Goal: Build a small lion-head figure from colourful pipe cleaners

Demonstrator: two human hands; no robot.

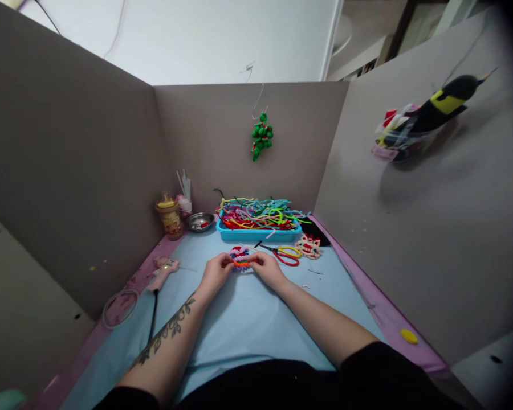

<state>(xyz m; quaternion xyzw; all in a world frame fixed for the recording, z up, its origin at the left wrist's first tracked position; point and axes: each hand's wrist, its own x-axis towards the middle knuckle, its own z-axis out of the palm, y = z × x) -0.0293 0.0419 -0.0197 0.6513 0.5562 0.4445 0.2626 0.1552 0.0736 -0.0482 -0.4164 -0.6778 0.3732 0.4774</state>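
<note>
Between my two hands is a small multicoloured pipe-cleaner piece (240, 259), with pink, red, blue and orange strands. My left hand (218, 272) pinches its left side, and my right hand (266, 270) pinches its right side. Both hands are low over the blue cloth. Just beyond my right hand lie scissors (287, 255) with red and yellow handles. A pale pink and red pipe-cleaner piece (308, 246) rests to the right of the scissors. Fingers cover part of the held piece.
A blue tray (260, 234) heaped with colourful pipe cleaners stands at the back, beside a metal bowl (199, 221) and a brown cup (170, 218). A pink glue gun (164, 274) lies left. Grey panels (222, 142) enclose three sides. A yellow disc (408, 336) lies right.
</note>
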